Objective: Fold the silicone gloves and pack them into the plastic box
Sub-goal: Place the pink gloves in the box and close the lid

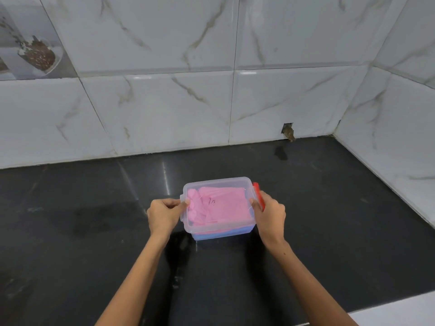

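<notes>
A clear plastic box with a translucent lid stands on the black counter, near the middle. Folded pink silicone gloves lie inside under the lid, with a blue layer showing below them at the box's front. My left hand grips the left edge of the box, thumb on the lid. My right hand holds the right edge, fingers over a red latch.
The black counter runs back to a white marble-tiled wall and a side wall on the right. A small hole in the tile sits at the counter line. A white ledge shows at the bottom right.
</notes>
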Motion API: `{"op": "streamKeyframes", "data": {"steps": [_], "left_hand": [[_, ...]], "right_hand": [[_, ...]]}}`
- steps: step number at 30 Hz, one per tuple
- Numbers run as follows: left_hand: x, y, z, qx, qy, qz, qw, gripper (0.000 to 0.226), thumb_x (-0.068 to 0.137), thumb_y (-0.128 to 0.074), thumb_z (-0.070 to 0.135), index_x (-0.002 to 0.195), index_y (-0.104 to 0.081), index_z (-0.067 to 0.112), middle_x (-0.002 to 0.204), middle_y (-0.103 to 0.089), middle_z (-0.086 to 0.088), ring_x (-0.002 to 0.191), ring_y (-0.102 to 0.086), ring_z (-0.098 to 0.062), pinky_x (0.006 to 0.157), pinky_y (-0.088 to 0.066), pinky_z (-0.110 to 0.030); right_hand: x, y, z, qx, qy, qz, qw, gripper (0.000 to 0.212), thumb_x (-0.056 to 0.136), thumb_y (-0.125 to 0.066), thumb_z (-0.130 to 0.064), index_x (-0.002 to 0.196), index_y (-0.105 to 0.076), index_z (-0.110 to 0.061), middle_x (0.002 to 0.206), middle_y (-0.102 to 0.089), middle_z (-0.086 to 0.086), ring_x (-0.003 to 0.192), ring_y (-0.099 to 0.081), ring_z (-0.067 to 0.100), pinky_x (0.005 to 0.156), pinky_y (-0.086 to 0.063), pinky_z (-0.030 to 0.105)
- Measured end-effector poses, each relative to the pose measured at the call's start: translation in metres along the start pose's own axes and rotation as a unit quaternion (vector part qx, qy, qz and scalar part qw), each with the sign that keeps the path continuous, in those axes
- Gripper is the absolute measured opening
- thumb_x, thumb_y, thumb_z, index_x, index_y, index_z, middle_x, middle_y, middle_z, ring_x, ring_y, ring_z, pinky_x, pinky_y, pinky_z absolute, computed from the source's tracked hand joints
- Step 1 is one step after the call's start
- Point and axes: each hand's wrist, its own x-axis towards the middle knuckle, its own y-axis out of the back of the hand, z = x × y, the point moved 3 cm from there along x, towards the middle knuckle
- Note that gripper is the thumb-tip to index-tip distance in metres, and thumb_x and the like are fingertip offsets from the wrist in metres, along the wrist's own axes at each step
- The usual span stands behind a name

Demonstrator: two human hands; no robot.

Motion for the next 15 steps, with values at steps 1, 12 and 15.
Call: {"op": "streamKeyframes", "data": {"steps": [1,12,15], "left_hand": [[-0.001,0.0,0.001,0.006,-0.003,0.001,1.0,0.015,0.075,-0.08,0.025,0.082,-0.077,0.013,0.077,-0.073,0.001,0.075,-0.067,-0.014,0.076,-0.056,-0.036],[-0.005,0.003,0.006,0.044,-0.005,-0.003,0.999,0.013,0.077,-0.077,0.027,0.082,-0.077,0.016,0.082,-0.075,0.0,0.078,-0.068,-0.015,0.079,-0.057,-0.041],[-0.005,0.004,0.007,0.053,0.0,-0.01,0.999,0.014,0.077,-0.077,0.029,0.082,-0.077,0.016,0.08,-0.075,0.0,0.08,-0.068,-0.017,0.08,-0.057,-0.042]], "right_hand": [[0.0,-0.001,-0.001,-0.022,0.015,-0.009,1.0,0.021,0.096,-0.049,-0.021,0.108,-0.06,-0.006,0.092,-0.069,0.008,0.082,-0.065,0.022,0.073,-0.057,0.04],[0.006,-0.033,-0.045,-0.297,0.307,-0.212,0.879,0.063,0.096,-0.031,-0.05,0.149,-0.008,-0.026,0.16,0.0,0.002,0.147,-0.004,0.021,0.117,0.002,0.048],[0.004,-0.049,-0.059,-0.28,0.344,-0.273,0.853,0.074,0.089,-0.034,-0.063,0.149,-0.005,-0.03,0.16,0.005,0.003,0.147,-0.002,0.024,0.117,0.003,0.05]]}}
